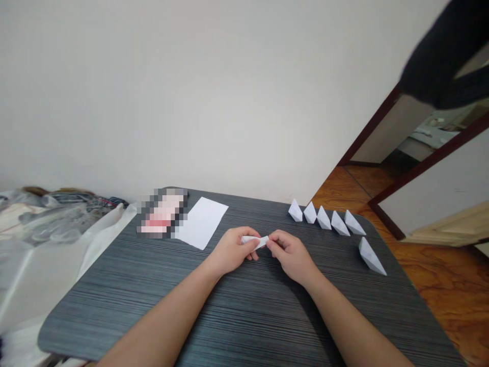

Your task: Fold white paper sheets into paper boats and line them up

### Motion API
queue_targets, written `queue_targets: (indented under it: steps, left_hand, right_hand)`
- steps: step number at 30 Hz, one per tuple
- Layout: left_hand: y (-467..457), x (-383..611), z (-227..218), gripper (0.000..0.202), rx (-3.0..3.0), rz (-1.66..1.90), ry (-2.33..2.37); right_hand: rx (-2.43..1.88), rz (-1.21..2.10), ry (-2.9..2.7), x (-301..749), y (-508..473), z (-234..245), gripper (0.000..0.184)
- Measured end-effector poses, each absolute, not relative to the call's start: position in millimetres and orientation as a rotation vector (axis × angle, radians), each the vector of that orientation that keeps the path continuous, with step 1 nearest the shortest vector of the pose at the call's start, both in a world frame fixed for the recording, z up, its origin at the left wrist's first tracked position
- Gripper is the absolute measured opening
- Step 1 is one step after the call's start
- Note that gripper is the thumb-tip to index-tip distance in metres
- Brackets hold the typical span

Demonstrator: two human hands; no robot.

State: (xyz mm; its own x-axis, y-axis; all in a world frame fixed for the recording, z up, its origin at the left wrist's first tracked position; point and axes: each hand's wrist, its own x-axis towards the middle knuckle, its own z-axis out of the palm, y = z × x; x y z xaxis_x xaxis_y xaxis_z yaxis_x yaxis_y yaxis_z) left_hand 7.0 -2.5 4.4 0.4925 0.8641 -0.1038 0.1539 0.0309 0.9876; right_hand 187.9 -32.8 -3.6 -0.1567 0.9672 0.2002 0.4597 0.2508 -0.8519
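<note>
Head view. The folded paper (262, 242) is held above the middle of the table (229, 316), between the two hands. The left hand (234, 250) grips its left part, thumb on top and fingers behind. The right hand (289, 252) pinches its right end between thumb and fingertips. Both grips are narrow and closed on the paper; gripping it at both ends probably keeps the small piece steady and its folds under control.

A white sheet (204, 221) lies flat at left, apart from the hands. Five paper shapes (324, 219) stand in a row at far right, with a single paper shape (372, 259) nearer the person, presumably to leave the middle free.

Markings: no brand or writing is legible. The pixelated item (162, 214) beside the sheet shows pink and red patches only.
</note>
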Motion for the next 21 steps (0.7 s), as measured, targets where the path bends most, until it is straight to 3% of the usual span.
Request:
queue_targets:
  steps: [21]
  left_hand:
    - [-3.0, 6.3, 1.5, 0.021, 1.240, 0.672, 0.781]
  right_hand:
    - [-1.035, 0.800, -1.822, 196.4, -34.4, -7.1, 0.022]
